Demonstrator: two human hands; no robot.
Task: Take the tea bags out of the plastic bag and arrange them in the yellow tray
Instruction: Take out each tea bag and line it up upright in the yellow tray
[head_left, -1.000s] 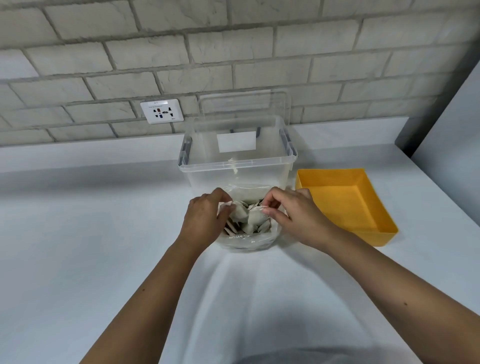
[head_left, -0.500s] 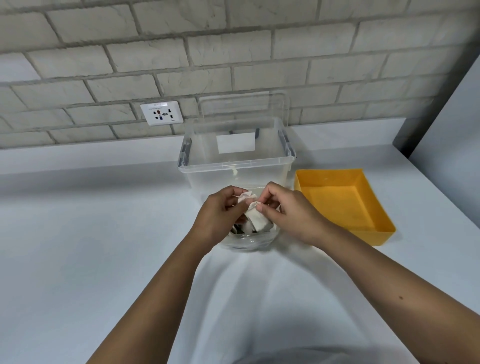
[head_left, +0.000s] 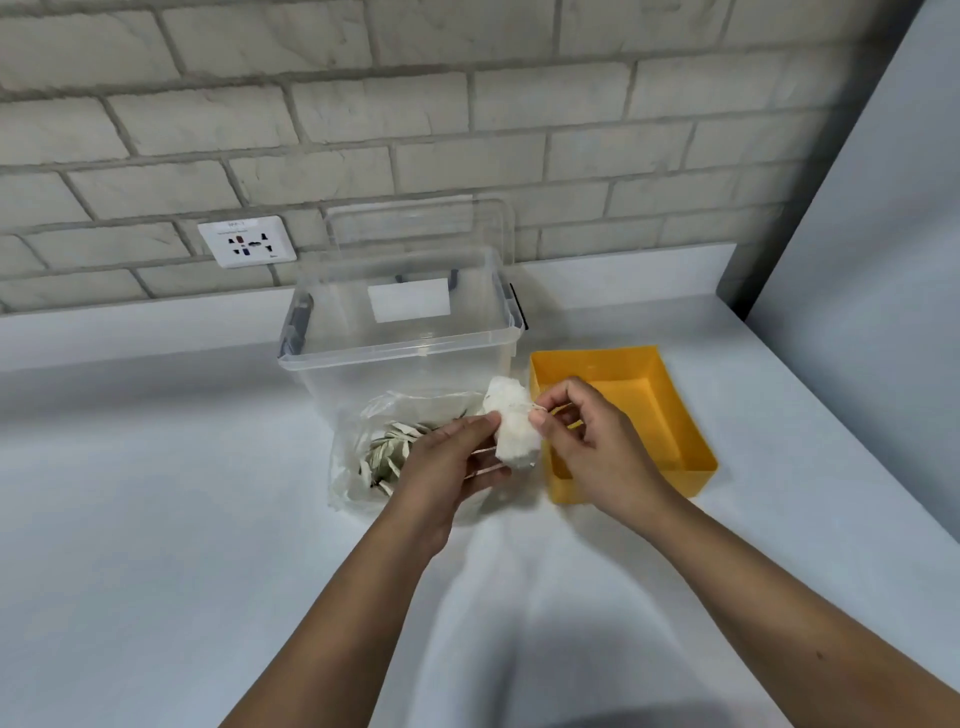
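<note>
Tea bags (head_left: 511, 426) pinched between both hands (above the bag (head_left: 363, 457)).

No legible text is found; small print on the wall socket (head_left: 247, 242) is too blurred to be read.

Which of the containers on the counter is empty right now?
The yellow tray: only bare floor shows inside. The plastic bag holds tea bags, and the clear bin behind it cannot be judged.
</note>
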